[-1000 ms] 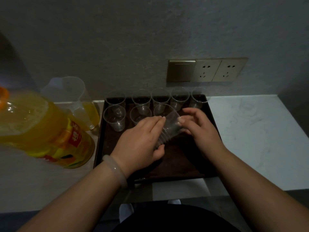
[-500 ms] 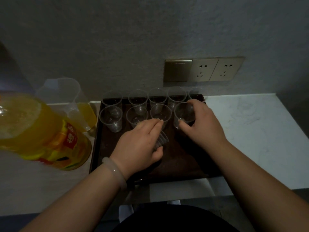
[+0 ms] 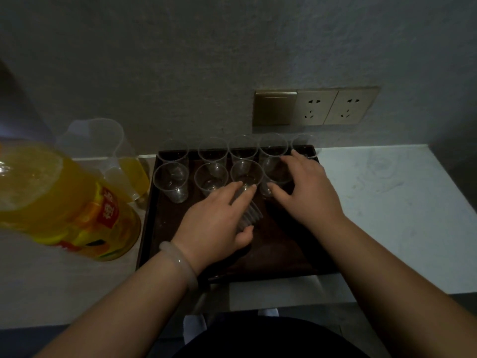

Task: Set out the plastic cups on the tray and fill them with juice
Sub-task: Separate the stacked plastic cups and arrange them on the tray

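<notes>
Dark brown tray on a pale, marble-looking counter, pushed up against a rough grey wall. Lighting's pretty dim overall.

Left hand is wrapped around a short stack of clear plastic cups. The stack lies tilted just above the tray floor, with the fingers over the top and the thumb tucked underneath.

Right hand is just beside it, fingers and thumb curved around the fourth cup of the near row, which stands upright on the tray.

Right past the left hand's fingertips are the other three near-row cups. Beyond both hands, a back row of five cups lines the tray's far edge. They all look empty as far as I can see.

Well out to the left of the left hand there's a big juice bottle on the counter, off the tray. It's full of orange juice and has a red and yellow label. Just behind it is a clear pitcher with a bit of juice in the bottom.

Up on the wall above the right hand are a gold switch and a double socket panel. There's a pale bracelet on the left wrist.
</notes>
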The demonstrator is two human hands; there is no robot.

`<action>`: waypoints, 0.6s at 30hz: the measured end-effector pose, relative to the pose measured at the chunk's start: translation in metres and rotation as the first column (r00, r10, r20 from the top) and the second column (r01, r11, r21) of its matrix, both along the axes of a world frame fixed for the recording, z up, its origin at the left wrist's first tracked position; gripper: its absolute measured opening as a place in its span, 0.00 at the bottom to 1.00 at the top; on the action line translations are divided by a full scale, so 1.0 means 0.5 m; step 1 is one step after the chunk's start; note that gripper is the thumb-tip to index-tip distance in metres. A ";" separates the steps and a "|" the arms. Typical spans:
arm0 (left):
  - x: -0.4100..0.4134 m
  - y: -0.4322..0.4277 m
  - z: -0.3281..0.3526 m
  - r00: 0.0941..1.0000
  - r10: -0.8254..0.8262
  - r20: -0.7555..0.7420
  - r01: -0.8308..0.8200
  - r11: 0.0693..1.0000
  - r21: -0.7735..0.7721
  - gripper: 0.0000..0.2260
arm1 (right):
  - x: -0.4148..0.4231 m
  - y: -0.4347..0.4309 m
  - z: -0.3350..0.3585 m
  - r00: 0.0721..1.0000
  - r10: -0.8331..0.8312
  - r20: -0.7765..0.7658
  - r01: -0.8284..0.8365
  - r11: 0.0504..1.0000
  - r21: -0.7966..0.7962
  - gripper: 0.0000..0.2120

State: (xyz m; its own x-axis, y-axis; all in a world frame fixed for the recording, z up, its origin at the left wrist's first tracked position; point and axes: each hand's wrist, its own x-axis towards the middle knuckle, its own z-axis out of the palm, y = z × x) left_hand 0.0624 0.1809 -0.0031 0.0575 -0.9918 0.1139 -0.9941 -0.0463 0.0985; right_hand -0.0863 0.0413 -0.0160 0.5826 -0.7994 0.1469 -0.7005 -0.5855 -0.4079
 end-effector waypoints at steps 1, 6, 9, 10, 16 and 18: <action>-0.001 0.000 0.001 1.000 -0.001 -0.004 0.001 1.000 -0.004 0.35 | -0.007 0.005 0.004 0.998 0.010 0.055 -0.007 0.999 -0.047 0.27; -0.008 -0.005 0.003 1.000 -0.006 -0.014 0.005 0.999 -0.052 0.37 | -0.022 0.044 0.026 0.956 0.183 0.228 -0.197 0.980 0.040 0.23; -0.010 -0.012 0.001 0.998 -0.034 -0.043 0.031 0.998 -0.063 0.35 | -0.024 0.048 0.032 0.937 0.277 0.215 -0.329 0.906 0.266 0.27; -0.011 -0.014 0.001 0.997 -0.046 -0.059 0.042 0.997 -0.067 0.35 | -0.025 0.045 0.034 0.928 0.316 0.196 -0.363 0.883 0.297 0.27; -0.017 -0.021 -0.004 0.986 -0.100 -0.137 0.087 0.991 -0.100 0.37 | -0.028 0.030 0.034 0.891 0.400 0.215 -0.454 0.801 0.391 0.27; -0.017 -0.022 -0.008 0.985 -0.107 -0.136 0.093 0.991 -0.100 0.37 | -0.030 0.024 0.032 0.878 0.397 0.267 -0.476 0.771 0.423 0.27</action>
